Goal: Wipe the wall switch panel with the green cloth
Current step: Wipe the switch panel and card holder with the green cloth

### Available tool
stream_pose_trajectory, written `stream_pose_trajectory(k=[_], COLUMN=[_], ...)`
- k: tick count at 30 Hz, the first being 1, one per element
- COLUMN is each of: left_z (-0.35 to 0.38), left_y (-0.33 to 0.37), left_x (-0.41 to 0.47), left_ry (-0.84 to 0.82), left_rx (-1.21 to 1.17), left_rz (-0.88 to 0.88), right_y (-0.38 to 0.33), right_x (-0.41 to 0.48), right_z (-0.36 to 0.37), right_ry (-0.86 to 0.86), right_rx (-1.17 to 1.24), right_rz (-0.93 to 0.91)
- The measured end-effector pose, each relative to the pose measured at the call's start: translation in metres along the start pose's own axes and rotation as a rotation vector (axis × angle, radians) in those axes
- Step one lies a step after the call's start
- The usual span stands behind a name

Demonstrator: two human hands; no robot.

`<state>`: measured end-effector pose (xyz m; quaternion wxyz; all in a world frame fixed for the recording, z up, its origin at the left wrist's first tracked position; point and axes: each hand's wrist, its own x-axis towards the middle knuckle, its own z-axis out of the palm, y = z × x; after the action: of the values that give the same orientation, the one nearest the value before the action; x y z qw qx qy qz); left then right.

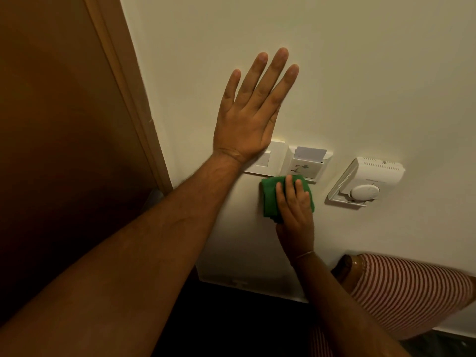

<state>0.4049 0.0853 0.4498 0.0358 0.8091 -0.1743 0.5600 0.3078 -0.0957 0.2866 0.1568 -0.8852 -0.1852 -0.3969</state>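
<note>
A white wall switch panel [270, 161] sits on the cream wall, and a white key-card holder [306, 163] with a card in its slot adjoins it on the right. My left hand [252, 109] lies flat on the wall with fingers spread, its heel covering the panel's upper left part. My right hand [293, 207] presses a folded green cloth [270, 197] against the wall just below the panel and card holder. The cloth's top edge touches the holder's lower edge.
A white thermostat [365, 181] with a round dial is mounted to the right of the card holder. A brown wooden door and its frame [123, 73] fill the left side. My knee in striped red-and-white fabric [407, 292] shows at lower right.
</note>
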Motion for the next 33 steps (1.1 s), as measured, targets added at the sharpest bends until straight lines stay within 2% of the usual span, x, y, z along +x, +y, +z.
stream_pose_trajectory(k=[3, 9, 14, 20, 25, 33], left_z=[-0.001, 0.0, 0.001, 0.002, 0.003, 0.006], left_y=[0.001, 0.001, 0.0, 0.002, 0.001, 0.0], left_x=[0.0, 0.001, 0.0, 0.001, 0.0, 0.0], left_ry=[-0.005, 0.003, 0.002, -0.002, 0.01, 0.024], left_rx=[-0.015, 0.004, -0.021, -0.009, -0.017, 0.0], left_rz=[0.009, 0.009, 0.004, 0.004, 0.005, 0.011], right_y=[0.007, -0.003, -0.004, -0.013, -0.007, 0.008], right_x=[-0.001, 0.03, 0.009, 0.039, 0.024, 0.02], right_z=[0.0, -0.003, -0.002, -0.006, -0.004, -0.008], right_ry=[-0.019, 0.123, 0.032, 0.122, 0.028, 0.198], right_rx=[0.024, 0.1, 0.054, 0.118, 0.046, 0.106], right_rz=[-0.022, -0.037, -0.001, -0.028, -0.067, 0.215])
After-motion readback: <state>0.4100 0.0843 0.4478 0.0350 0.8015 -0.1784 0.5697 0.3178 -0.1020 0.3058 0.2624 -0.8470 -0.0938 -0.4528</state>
